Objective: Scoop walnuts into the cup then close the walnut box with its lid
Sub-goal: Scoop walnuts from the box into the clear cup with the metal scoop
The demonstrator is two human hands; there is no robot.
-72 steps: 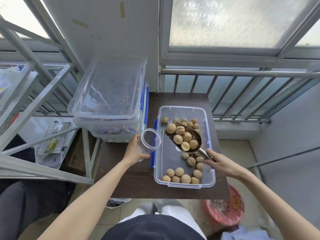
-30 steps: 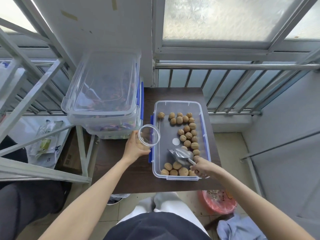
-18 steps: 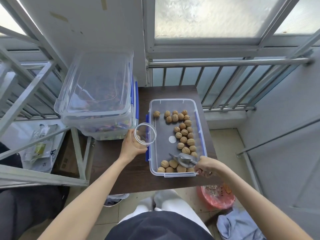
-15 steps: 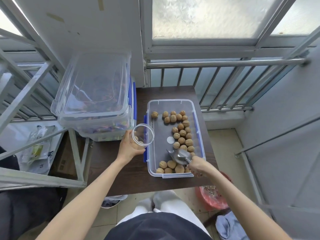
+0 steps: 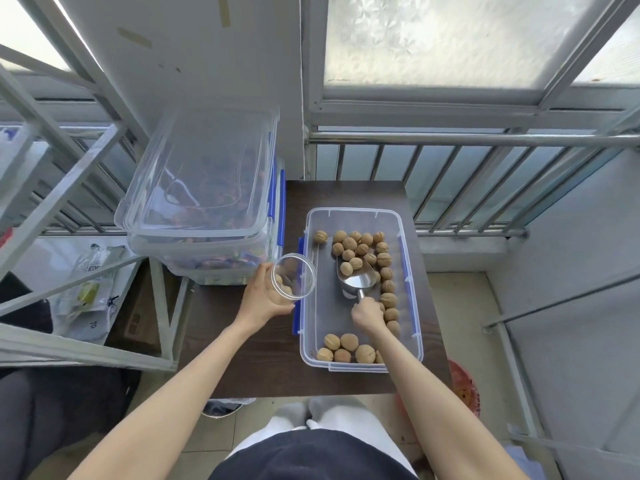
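A clear plastic walnut box (image 5: 414,306) with blue clips lies open on the dark table (image 5: 263,362). Walnuts (image 5: 360,244) cluster at its far end, along the right wall and in the near corner. My right hand (image 5: 367,315) grips the handle of a metal scoop (image 5: 356,277) inside the box; its mouth points at the far cluster and two walnuts sit in it. My left hand (image 5: 258,299) holds a clear cup (image 5: 292,280) tilted beside the box's left rim, with a few walnuts inside. A clear lid (image 5: 204,174) rests on the stacked boxes at left.
Stacked clear storage boxes (image 5: 214,251) with colourful contents stand at the table's left, touching distance from the cup. A metal rack (image 5: 69,202) is further left. Railing (image 5: 467,140) and window run behind the table. A red basin (image 5: 464,386) sits on the floor at right.
The scoop has been pushed from the near end of the box forward into the far walnut cluster, and two walnuts now lie in it. My left hand holds the cup in the same spot.
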